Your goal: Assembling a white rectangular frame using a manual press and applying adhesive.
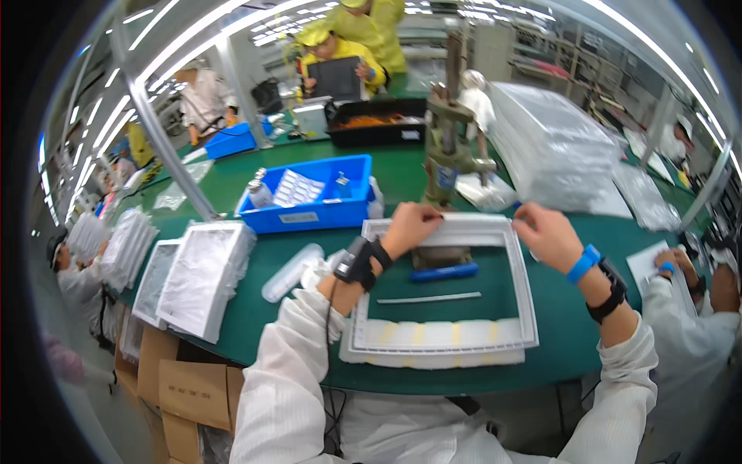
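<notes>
While my left hand (416, 226) bunches its fingers at the white frame's (523, 290) far side, my right hand (547, 234) pinches narrow by its far right corner; I cannot tell what either holds. Uneven pressure could slide the frame, centred near on the table (576, 340), off its pad (440, 359).

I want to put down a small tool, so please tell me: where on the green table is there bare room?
Bare table shows between the white frame and right forearm, and, narrower, between the white panels and left sleeve. Crowded: behind the frame, with blue bin, press and wrapped stack.
</notes>
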